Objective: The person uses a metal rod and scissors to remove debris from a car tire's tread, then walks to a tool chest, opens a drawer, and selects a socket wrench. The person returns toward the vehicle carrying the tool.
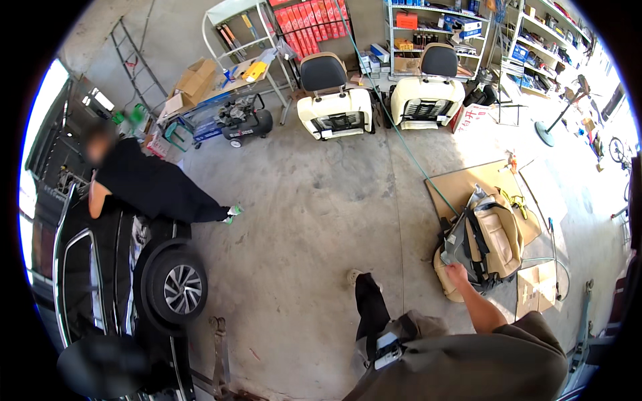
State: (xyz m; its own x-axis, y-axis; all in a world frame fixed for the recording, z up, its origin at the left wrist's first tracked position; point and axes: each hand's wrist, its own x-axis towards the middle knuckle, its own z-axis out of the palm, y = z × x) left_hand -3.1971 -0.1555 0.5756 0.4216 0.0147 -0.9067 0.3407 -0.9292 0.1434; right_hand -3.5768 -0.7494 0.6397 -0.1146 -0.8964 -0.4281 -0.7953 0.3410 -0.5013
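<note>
My right arm reaches out to a beige car seat (501, 240) that lies on flat cardboard on the floor to the right. Its covering is partly peeled, with grey lining and black trim exposed. At the near left side of the seat, my right hand (457, 274) is closed at the lower edge of a loose grey flap (455, 248) of the seat cover. The fingers are small in view, but they look pinched on that edge. My left hand is out of sight. A silver and white device (387, 351) shows at my waist.
A person in black (150, 177) leans over a black car (100, 260) at left. Two cream seat backs (334, 113) stand ahead. A green hose (414, 154) crosses to the seat. Cardboard (536, 291), an air compressor (247, 120) and loaded shelves (435, 30) are around.
</note>
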